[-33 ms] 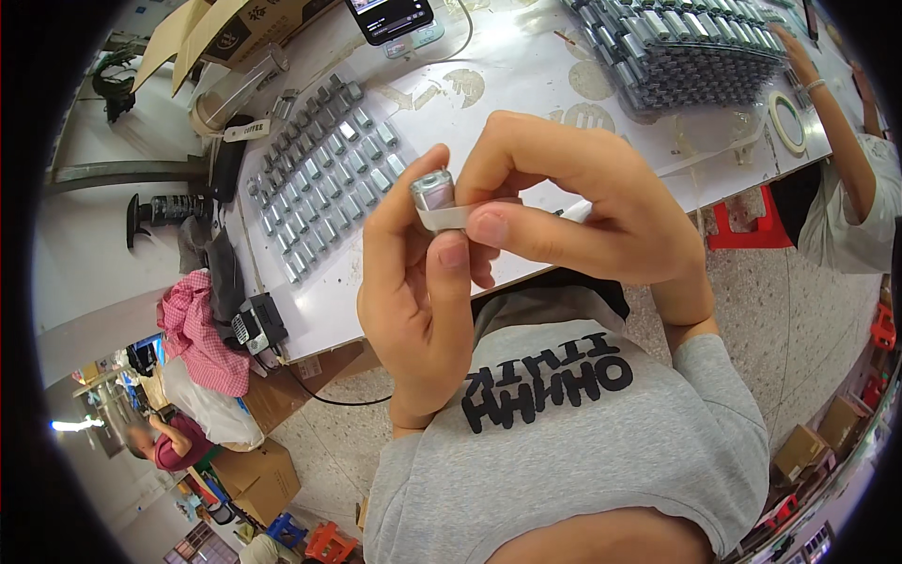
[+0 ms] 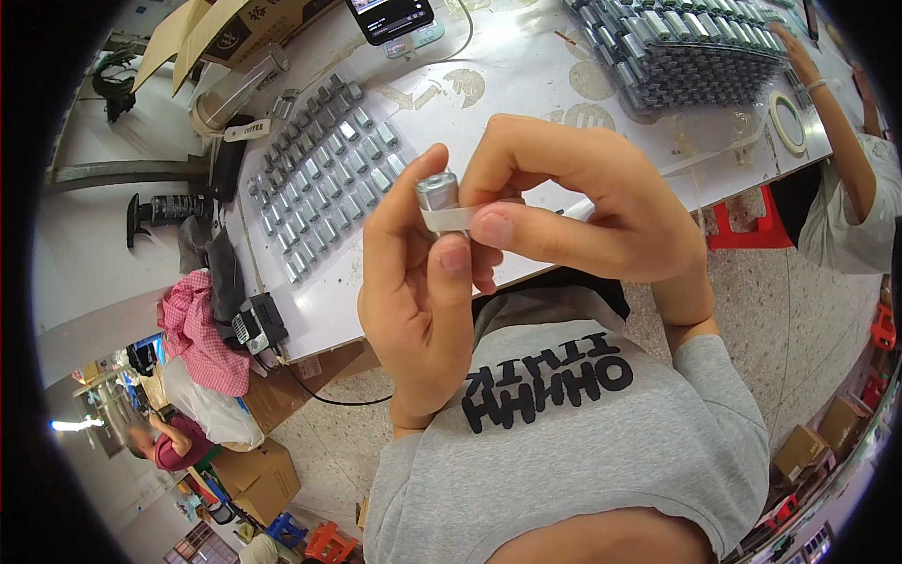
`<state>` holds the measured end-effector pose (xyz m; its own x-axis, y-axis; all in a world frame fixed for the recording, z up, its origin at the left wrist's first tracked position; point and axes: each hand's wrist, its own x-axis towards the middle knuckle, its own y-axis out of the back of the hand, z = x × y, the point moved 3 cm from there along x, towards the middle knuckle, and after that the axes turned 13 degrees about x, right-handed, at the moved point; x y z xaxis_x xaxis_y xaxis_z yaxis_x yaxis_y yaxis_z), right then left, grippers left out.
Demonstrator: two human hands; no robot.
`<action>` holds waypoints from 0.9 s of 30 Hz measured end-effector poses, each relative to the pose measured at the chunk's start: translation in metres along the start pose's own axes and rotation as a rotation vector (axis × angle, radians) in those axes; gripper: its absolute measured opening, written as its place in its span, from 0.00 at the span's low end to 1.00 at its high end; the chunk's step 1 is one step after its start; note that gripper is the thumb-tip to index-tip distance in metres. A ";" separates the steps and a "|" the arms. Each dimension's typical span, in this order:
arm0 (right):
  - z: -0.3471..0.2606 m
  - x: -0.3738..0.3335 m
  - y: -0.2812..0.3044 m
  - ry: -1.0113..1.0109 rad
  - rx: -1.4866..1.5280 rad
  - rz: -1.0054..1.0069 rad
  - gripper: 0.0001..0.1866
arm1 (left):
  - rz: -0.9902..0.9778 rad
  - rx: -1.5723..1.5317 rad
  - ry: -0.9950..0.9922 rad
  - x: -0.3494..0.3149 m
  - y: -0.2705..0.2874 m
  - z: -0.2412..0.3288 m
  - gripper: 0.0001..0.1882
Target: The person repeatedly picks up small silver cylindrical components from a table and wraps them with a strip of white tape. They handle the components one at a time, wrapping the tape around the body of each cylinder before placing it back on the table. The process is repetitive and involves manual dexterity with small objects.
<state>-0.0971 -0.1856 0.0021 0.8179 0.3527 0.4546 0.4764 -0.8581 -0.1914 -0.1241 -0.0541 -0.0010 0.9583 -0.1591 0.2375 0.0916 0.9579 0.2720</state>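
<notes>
My left hand (image 2: 413,291) holds a small shiny silver block (image 2: 436,192) upright between its thumb and fingers. A whitish, translucent strip of tape (image 2: 445,219) runs across the lower part of the block. The strip's right end is pinched between the thumb and forefinger of my right hand (image 2: 601,202). My left thumb tip presses just below the strip. The far side of the block is hidden by my fingers. Behind the hands, a clear tray (image 2: 310,202) bears rows of similar silver pieces.
Stacked trays of silver pieces (image 2: 695,75) stand at the far right, near another person's hand (image 2: 799,61). A tape roll (image 2: 787,122) lies by the right table edge. A phone (image 2: 390,19), a clear cup (image 2: 235,94) and an open carton (image 2: 225,38) are at the back.
The silver block has tilted slightly between my fingers, and both hands have shifted a touch to the right. The grip on block and strip is the same.
</notes>
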 end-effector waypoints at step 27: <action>-0.011 -0.004 -0.004 -0.157 -0.154 0.100 0.05 | 0.116 -0.154 0.002 -0.003 -0.004 -0.010 0.21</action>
<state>-0.1058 -0.1874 0.0105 0.9044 0.3064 0.2970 0.3454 -0.9343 -0.0878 -0.1251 -0.0546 -0.0121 0.9652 -0.0453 0.2575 0.0208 0.9951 0.0971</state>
